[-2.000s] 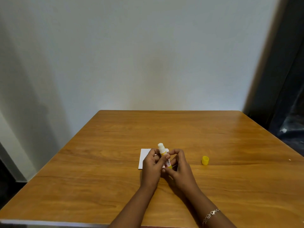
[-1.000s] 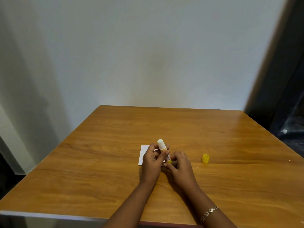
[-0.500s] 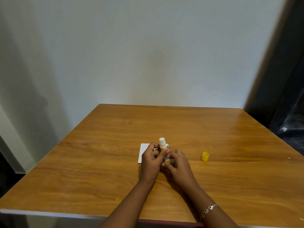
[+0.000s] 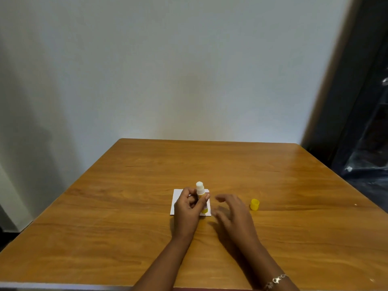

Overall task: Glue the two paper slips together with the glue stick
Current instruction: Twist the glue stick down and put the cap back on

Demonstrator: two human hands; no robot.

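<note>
1. The left hand grips the glue stick, fingers and thumb curled round its barrel. It holds the stick upright, white tip on top, just above the paper.
2. The right hand has just let go. Half a second ago it was pinching the lower end of the stick together with the left; now it is off to the right, fingers spread and loose, holding nothing. It is blurred, so it looks to be in mid-move.
3. My reading: the glue has been wound out and the stick is ready, with no glue yet on the paper. The free hand may be going to steady a slip.
4. The yellow cap stands on the table to the right of that hand, near it but not touching, where it stood a second ago.
5. The white paper lies flat under and behind the left hand. I see one pale rectangle and cannot tell whether it is one slip or two stacked.
6. A bracelet sits on the right wrist.
7. The wooden table is glossy and orange-brown, pushed up to a plain pale wall.
8. A dark opening runs down the right side of the room.
</note>
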